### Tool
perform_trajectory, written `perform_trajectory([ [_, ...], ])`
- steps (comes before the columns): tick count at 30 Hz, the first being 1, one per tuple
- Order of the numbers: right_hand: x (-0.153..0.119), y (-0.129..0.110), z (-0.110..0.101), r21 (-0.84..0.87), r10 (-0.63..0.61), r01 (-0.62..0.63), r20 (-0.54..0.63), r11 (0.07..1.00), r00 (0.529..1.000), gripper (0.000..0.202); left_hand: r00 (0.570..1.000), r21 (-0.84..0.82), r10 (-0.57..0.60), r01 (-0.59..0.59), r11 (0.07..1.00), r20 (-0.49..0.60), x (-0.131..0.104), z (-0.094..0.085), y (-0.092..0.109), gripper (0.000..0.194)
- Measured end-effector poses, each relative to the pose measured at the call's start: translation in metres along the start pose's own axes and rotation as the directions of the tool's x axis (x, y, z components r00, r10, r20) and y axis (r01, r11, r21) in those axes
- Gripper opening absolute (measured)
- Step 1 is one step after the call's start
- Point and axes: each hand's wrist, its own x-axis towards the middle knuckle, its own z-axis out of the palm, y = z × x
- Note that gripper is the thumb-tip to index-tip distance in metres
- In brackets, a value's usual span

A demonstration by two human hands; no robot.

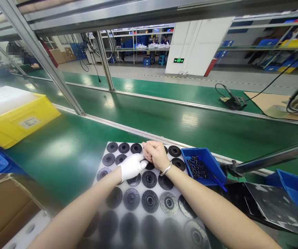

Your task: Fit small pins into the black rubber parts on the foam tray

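Several round black discs (149, 179) with raised centre hubs sit in rows on a white foam tray (120, 218). My left hand (133, 167), in a white glove, is over the tray with its fingers closed, close beside a disc. My right hand (154, 154), bare with a silver bangle at the wrist, is curled closed against the left hand's fingertips. Whatever either hand holds is hidden by the fingers. To the right of the tray, a blue bin (208, 160) contains many small black parts (197, 166).
A yellow crate (21, 121) with white foam stands at left, above an open cardboard box (6, 211). At right are a metal bar (273, 157), another blue bin (294, 188) and a dark flat sheet (276, 204). A metal frame post (42, 62) rises ahead; people work in the background.
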Motion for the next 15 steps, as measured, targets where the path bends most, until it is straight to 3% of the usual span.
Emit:
perform_trajectory([
  [3, 0.002, 0.000, -0.004, 0.046, 0.051, -0.054, 0.071, 0.997, 0.996, 0.049, 0.994, -0.377, -0.113, 0.101, 0.921, -0.010, -0.006, -0.016, -0.001, 0.018],
  [5, 0.004, -0.001, -0.006, 0.058, 0.106, -0.118, 0.179, 0.991, 0.978, 0.049, 0.965, -0.679, -0.261, 0.189, 0.710, -0.004, -0.012, -0.029, -0.004, 0.021],
  [7, 0.006, -0.003, -0.007, 0.068, 0.167, -0.197, 0.305, 0.978, 0.937, 0.048, 0.942, -0.871, -0.333, 0.186, 0.454, 0.028, -0.016, -0.039, -0.007, 0.018],
  [10, 0.008, -0.002, -0.008, 0.102, 0.204, -0.256, 0.361, 0.961, 0.910, 0.049, 0.937, -0.958, -0.348, 0.123, 0.258, 0.027, -0.020, -0.047, -0.013, 0.025],
  [15, 0.004, 0.005, -0.005, 0.094, 0.183, -0.215, 0.276, 0.972, 0.944, 0.048, 0.965, -0.974, -0.261, 0.095, 0.205, 0.040, -0.019, -0.041, -0.020, 0.022],
])
